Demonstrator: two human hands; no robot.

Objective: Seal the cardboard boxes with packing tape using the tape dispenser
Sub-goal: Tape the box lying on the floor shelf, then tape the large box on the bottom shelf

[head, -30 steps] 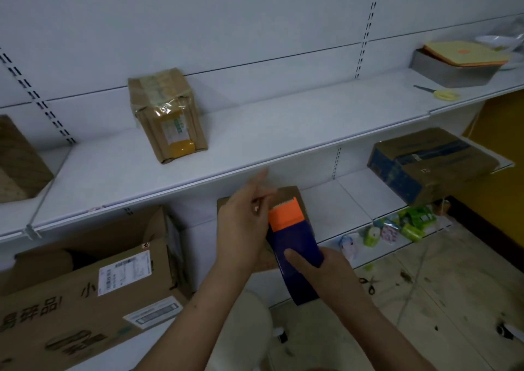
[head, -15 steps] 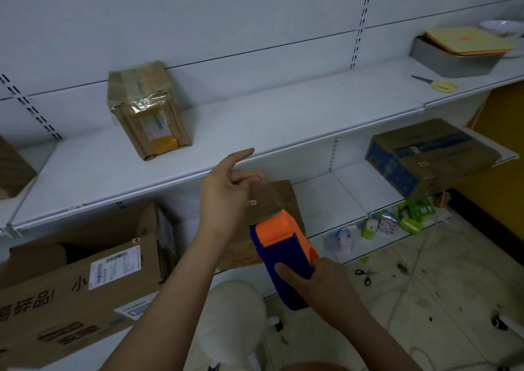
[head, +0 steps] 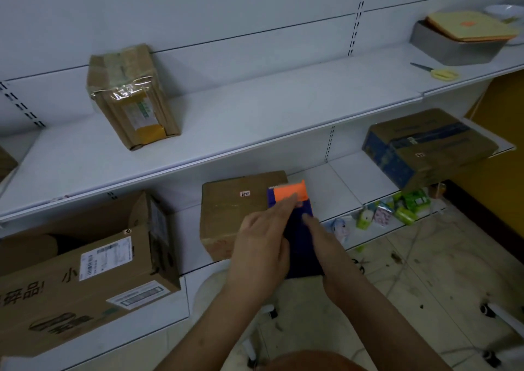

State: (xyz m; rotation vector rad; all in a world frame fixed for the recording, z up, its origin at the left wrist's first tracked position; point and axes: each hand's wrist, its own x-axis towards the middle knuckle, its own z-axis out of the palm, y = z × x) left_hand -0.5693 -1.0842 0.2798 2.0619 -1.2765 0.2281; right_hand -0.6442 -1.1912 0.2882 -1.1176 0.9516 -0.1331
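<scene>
Right hand (head: 326, 246): wrapped round the dispenser (head: 300, 229) from the right, index finger laid up its side, holding it upright.
Left hand (head: 261, 254): fingers together, tips on the orange head, apparently feeling for the tape end; whether it pinches any tape, I cannot tell.
Dispenser: near centre, in the air, just in front of the small box (head: 235, 214).
Small box: lower shelf, centre, flaps shut, tape already glinting across its top.
Open box (head: 85, 274): near left, flaps up, not yet sealed.
Blue box (head: 425, 146): lower shelf, far right, overhanging the edge.
Taped box (head: 130, 98): upper shelf, far left.
Scissors (head: 442, 73): upper shelf, far right.
Risk: fingertips sit beside the toothed blade, so a slip could nick them; a lost tape end could stick back onto the roll.
</scene>
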